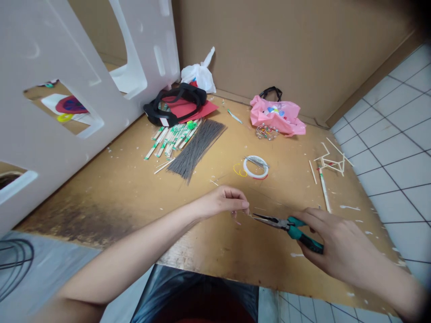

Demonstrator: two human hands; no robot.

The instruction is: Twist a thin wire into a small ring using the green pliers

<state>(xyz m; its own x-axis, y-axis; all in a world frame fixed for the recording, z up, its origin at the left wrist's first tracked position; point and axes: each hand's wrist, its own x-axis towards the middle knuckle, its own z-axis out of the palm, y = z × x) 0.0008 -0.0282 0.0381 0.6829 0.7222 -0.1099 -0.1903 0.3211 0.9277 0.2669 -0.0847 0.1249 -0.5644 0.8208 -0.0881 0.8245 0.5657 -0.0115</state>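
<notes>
Low over the front of the table, my left hand (232, 200) pinches a thin wire (250, 214) between thumb and fingers. A small pinkish strand dangles just below those fingertips. My right hand (332, 237) is wrapped round the green and black handles of long-nose pliers (281, 224). The pliers' jaws point left and their tips come right up to the wire; whether they grip it I cannot tell. Beyond my hands lies a white ring (256, 167) with short metal pieces on it, beside a yellow loop of thread (239, 170).
A bundle of grey wires (198, 150) and several wrapped chopsticks (171, 139) lie back left, near a black headset (177, 105). A pink bag (278, 115) and a beaded wire piece (266, 132) sit at the back. Joined sticks (332, 162) lie right. A white plastic panel (134, 45) stands left.
</notes>
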